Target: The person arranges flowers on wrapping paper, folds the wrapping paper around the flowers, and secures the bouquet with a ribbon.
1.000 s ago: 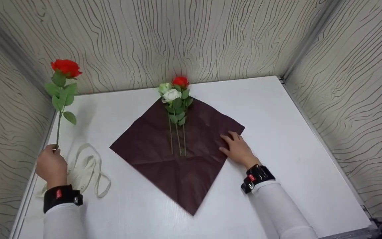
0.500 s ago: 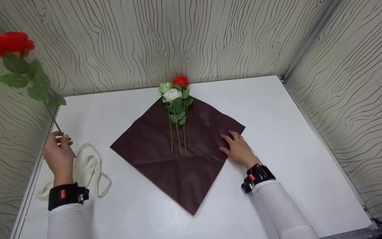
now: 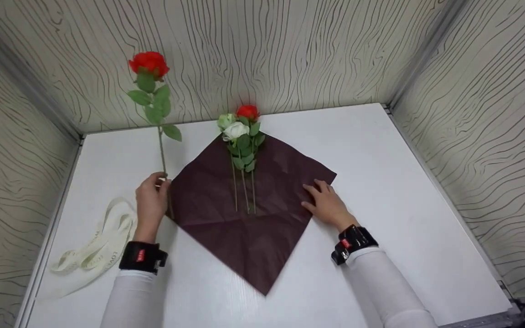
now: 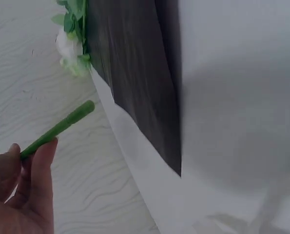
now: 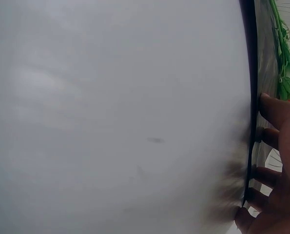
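My left hand (image 3: pixel 151 200) pinches the lower stem of a red artificial rose (image 3: pixel 149 64) and holds it upright beside the left corner of the dark maroon wrapping paper (image 3: pixel 217 232). In the left wrist view the green stem (image 4: pixel 62 126) passes between thumb and fingers, its cut end sticking out. With fingers spread, my right hand (image 3: pixel 328 206) rests on the paper's right edge; the right wrist view has the fingertips (image 5: pixel 267 105) along that edge. On the paper lie a white rose (image 3: pixel 236 131), a pale green one (image 3: pixel 226 120) and another red rose (image 3: pixel 248 112), stems side by side.
A cream ribbon (image 3: pixel 103 241) with printed letters lies loosely looped on the white table (image 3: pixel 408 218), left of my left forearm. Wood-grain patterned panels (image 3: pixel 317 54) close off the back and both sides.
My left hand has carried the red rose from the far left, over the ribbon, rightward to the paper's left corner. The right hand and the laid roses have stayed in place.
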Motion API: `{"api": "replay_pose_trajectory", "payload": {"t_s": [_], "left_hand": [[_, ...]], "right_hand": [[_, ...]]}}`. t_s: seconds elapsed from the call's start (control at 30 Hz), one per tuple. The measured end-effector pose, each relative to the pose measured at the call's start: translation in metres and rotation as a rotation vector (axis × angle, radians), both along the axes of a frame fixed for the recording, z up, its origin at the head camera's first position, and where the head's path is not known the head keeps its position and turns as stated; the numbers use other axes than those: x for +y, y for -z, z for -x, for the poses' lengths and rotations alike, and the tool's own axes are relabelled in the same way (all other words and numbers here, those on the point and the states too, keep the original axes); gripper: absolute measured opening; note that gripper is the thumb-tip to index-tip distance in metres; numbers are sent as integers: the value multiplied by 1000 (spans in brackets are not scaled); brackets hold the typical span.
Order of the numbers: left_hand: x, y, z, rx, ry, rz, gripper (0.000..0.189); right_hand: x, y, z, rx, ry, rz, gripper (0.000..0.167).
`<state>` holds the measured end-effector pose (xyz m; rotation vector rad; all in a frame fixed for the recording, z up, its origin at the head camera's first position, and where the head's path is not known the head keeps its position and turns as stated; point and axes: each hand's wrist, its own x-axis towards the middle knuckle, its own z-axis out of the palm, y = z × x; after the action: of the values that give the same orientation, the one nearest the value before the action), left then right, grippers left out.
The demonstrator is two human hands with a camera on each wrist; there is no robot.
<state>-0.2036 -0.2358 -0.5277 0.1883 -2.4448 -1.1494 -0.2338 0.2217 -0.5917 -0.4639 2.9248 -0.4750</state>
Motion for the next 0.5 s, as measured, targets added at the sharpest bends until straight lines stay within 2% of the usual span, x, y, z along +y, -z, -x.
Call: {"api": "replay_pose_trajectory", "payload": {"t_s": [0.23, 0.37, 0.5], "left_hand": [[63, 9, 16, 10, 161, 7, 20], [99, 13, 23, -2, 220, 15, 22], [131, 19, 28, -51, 264, 19, 22]], "right_hand": [[1, -1, 0, 0, 12, 3, 57], [1, 0, -1, -5, 11, 0, 57], [-1, 0, -1, -8, 15, 3, 58]]}}
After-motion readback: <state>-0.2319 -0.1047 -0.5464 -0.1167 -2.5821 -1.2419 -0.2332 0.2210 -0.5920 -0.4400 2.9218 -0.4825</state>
